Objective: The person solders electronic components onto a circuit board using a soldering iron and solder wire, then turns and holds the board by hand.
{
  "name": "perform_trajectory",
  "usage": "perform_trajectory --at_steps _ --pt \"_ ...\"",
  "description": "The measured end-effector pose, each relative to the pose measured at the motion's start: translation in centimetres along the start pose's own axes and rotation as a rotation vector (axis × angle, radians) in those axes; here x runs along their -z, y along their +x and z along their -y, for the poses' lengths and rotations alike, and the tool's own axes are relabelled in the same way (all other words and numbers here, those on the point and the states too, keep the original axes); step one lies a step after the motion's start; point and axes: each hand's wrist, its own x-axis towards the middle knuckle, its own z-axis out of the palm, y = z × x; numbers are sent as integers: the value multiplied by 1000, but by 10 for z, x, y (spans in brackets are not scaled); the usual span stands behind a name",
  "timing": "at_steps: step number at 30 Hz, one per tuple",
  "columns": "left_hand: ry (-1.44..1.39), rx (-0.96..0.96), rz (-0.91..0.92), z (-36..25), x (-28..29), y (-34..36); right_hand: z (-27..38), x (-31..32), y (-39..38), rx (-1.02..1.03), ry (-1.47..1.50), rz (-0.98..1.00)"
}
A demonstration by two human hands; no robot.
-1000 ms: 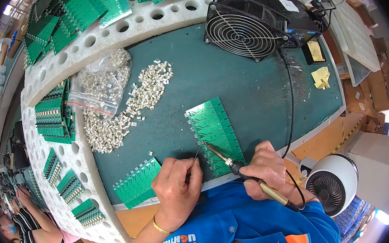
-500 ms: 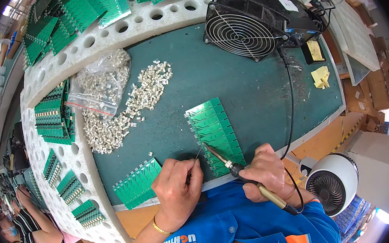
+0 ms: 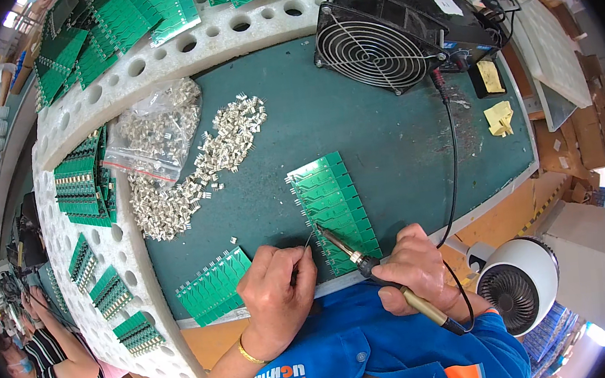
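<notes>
My right hand (image 3: pixel 414 269) is closed around a soldering iron (image 3: pixel 344 247), its tip meeting the left edge of a green circuit board panel (image 3: pixel 336 197). White connectors with pins line that edge. My left hand (image 3: pixel 279 286) pinches a thin strand of solder wire (image 3: pixel 309 239), whose end reaches toward the iron's tip; the rest of the wire is hidden in the fingers. Left of this hand a second green panel (image 3: pixel 213 286) lies flat, with connectors along its upper edge. One loose connector (image 3: pixel 233 240) sits just above it.
Loose white connectors (image 3: pixel 229 141) spread beside a plastic bag (image 3: pixel 158 130) of more. White foam (image 3: pixel 128 271) along the left and back bears stacked green boards (image 3: pixel 83 177). A black fan (image 3: pixel 373 51) stands at the back right, near yellow sponges (image 3: pixel 500 119). The iron's cord (image 3: pixel 453 167) crosses the right side.
Both hands, the iron and the panel stay almost in place, the iron's tip still at the panel's left edge. At the far left, a co-worker's arm has shifted slightly.
</notes>
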Motion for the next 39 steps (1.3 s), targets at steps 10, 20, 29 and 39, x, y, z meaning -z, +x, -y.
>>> perform_trajectory --at_steps 10,20,29,39 --pt "13 -13 -17 1 0 1 0 2 0 -2 7 -11" --pt "26 -24 -5 -2 8 -1 -4 2 -2 8 25 -62" --pt "-21 2 12 -2 18 -4 -12 2 -5 29 39 -103" --pt "-30 114 38 -18 23 -8 -8 0 -5 -23 73 -152"
